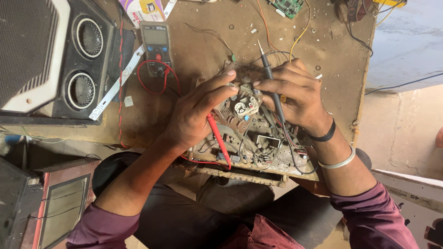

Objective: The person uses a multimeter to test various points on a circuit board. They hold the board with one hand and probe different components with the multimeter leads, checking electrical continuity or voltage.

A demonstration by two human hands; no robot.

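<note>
A dusty old circuit board [258,152] crowded with components and wires lies tilted at the near edge of the workbench, over my lap. My left hand [196,113] rests on the board's left part and holds a red test probe [218,136], whose red lead trails along the board. My right hand [290,90] is on the board's far right part and grips a black test probe [272,85] that points away from me. Both hands' fingertips meet over a whitish component [243,107] near the board's middle.
A grey multimeter [157,46] with a red lead loop lies at the far middle-left of the brown bench [203,50]. A black speaker box [60,60] stands at left. A small green board [288,5] lies at the far edge. The bench's right edge [364,78] drops to the floor.
</note>
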